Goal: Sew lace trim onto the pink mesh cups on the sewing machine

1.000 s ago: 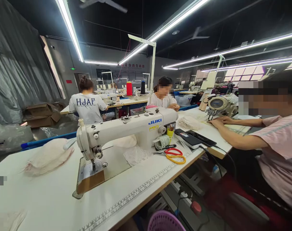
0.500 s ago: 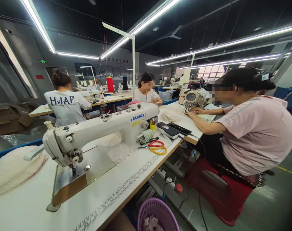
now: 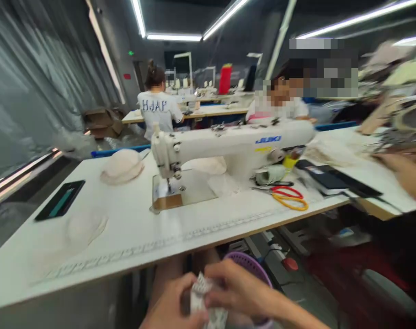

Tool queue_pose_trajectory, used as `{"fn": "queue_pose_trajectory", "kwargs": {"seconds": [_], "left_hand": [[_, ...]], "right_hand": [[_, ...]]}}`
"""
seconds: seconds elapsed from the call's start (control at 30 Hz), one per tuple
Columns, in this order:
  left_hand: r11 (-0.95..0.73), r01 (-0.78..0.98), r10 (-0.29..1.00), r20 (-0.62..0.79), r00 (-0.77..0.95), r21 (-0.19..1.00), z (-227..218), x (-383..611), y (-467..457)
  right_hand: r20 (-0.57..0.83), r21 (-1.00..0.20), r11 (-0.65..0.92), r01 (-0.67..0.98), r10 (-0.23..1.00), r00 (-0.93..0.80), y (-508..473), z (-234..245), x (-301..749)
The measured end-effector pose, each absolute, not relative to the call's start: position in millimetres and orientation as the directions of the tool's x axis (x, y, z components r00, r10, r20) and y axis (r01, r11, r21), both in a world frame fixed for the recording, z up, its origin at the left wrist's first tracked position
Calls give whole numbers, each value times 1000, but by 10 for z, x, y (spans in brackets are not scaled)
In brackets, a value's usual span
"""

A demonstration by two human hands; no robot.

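Note:
Low in the view, below the table's front edge, my left hand (image 3: pixel 173 304) and my right hand (image 3: pixel 240 288) are close together. Both have their fingers closed on a small white piece with dark specks (image 3: pixel 199 294); blur hides whether it is cloth or a packet. Behind my right hand is a purple basket (image 3: pixel 251 262), partly covered by it. Above the hands, a white sewing machine (image 3: pixel 211 148) stands on the white table (image 3: pixel 125 214). Pale fabric cups (image 3: pixel 122 165) lie to the machine's left, one of them blurred near the front.
A phone (image 3: pixel 60 201) lies at the table's left. Scissors with red and yellow handles (image 3: pixel 290 197), a cord coil (image 3: pixel 269 174) and dark devices (image 3: pixel 326 177) lie at the right. A co-worker's arm (image 3: pixel 407 176) reaches in at far right; other people sit beyond the machine.
The view has swung left and down, so the machine appears farther right. My two hands have come into view with the white speckled piece; the phone at left now shows too.

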State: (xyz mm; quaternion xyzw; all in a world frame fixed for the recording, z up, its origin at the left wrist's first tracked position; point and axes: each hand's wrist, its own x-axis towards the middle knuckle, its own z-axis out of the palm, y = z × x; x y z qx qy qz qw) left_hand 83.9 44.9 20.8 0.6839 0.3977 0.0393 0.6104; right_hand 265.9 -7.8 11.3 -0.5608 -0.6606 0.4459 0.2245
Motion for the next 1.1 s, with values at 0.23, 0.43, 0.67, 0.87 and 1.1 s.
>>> {"fn": "queue_pose_trajectory", "kwargs": {"seconds": [0.23, 0.43, 0.67, 0.87, 1.1], "left_hand": [[195, 315, 530, -370, 763, 929, -109, 776, 635], [262, 245, 530, -351, 772, 934, -180, 760, 631], [220, 258, 605, -339, 720, 941, -159, 800, 652], [57, 361, 666, -305, 681, 931, -127, 830, 654], [105, 235, 620, -248, 744, 966, -125, 702, 636]], "right_hand": [[-304, -905, -174, 388, 902, -306, 50, -51, 2777], [-308, -914, -191, 359, 901, -305, 76, -72, 2712], [-307, -902, -169, 397, 898, -315, 107, 15, 2687], [-275, -878, -106, 467, 911, -309, 144, 24, 2679], [-284, -901, -123, 415, 892, -353, 122, 26, 2678]]}}
